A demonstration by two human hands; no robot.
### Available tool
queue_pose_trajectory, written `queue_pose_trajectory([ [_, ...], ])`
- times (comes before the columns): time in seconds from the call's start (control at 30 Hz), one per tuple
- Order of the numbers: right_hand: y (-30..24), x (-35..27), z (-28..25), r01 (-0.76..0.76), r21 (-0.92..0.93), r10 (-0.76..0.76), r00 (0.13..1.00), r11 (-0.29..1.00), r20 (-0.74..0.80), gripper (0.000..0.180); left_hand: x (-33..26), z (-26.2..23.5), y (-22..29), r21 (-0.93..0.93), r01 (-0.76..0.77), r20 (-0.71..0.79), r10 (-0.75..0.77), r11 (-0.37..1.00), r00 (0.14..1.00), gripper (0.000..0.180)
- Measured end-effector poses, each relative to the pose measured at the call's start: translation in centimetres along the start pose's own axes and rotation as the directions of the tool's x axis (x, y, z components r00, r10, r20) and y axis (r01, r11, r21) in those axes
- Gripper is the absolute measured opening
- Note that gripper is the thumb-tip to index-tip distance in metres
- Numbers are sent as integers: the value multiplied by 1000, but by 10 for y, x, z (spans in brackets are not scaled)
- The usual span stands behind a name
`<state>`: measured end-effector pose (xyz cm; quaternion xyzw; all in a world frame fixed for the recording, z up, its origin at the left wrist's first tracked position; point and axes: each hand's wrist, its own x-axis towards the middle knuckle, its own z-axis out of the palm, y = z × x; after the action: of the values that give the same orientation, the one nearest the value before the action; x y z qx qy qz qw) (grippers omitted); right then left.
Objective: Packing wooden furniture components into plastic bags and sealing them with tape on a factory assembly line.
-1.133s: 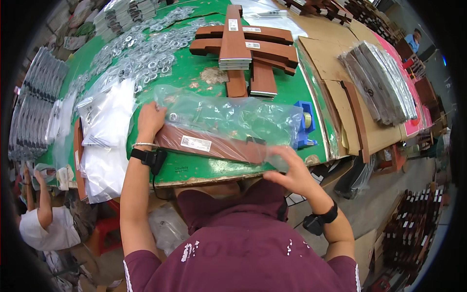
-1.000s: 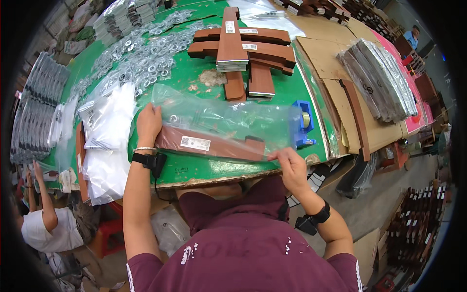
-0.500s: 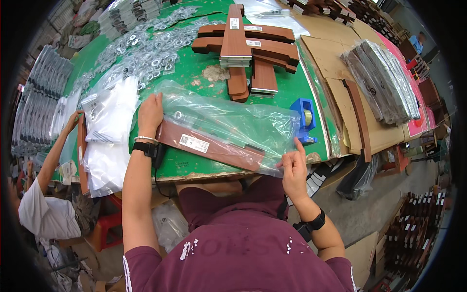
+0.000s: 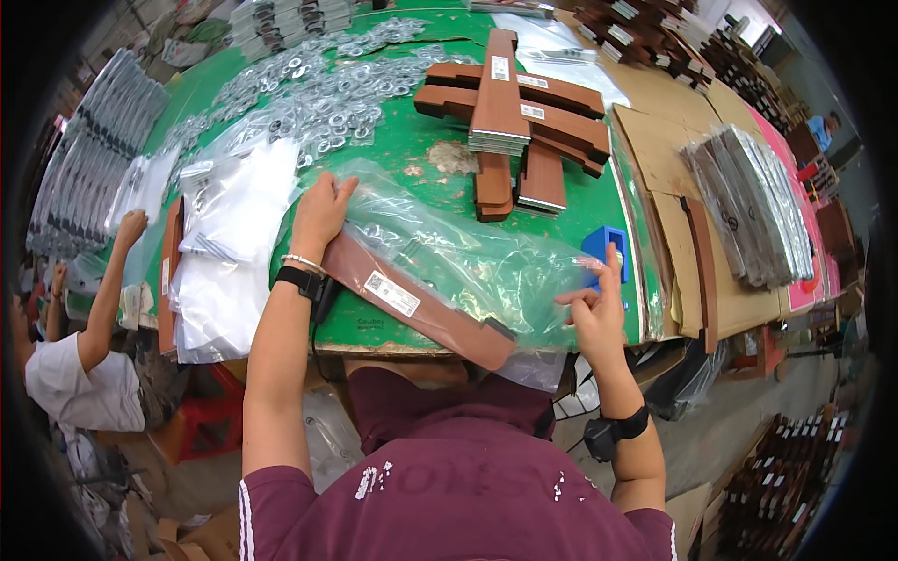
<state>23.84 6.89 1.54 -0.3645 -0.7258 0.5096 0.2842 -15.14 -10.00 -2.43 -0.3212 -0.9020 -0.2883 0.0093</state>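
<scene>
My left hand (image 4: 321,220) is closed at the far left end of a clear plastic bag (image 4: 449,248), pinching its edge beside the brown wooden part (image 4: 430,323). This part is a long dark-brown board with a white label and a notch near its right end. It lies slanted along the bag's near side, its right end at the table's front edge. My right hand (image 4: 599,313) is by the bag's right end, fingers apart and the index finger stretched up before the blue tape dispenser (image 4: 606,245). I see nothing held in it.
Brown wooden parts (image 4: 496,103) are stacked crosswise beyond the bag. White plastic bags (image 4: 220,299) lie at the left, and small packets of rings (image 4: 327,112) behind them. Wrapped bundles (image 4: 748,206) rest on cardboard at the right. A co-worker's arm (image 4: 112,280) reaches in at the left.
My right hand has risen from the bag's right edge to the front of the tape dispenser. The board's right end has tilted nearer to me. The whole view has shifted slightly.
</scene>
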Motion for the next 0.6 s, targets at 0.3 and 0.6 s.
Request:
queue_pose_trajectory([
  [0.3,-1,24,0,131,-309,-150,988,942,-36,50,0,-7,5,1,-3,67,3,1000,998,53],
  [0.6,-20,3,-35,244,-571,-391,908,784,-149,10,-6,-6,13,104,-31,23,29,994,999,53],
])
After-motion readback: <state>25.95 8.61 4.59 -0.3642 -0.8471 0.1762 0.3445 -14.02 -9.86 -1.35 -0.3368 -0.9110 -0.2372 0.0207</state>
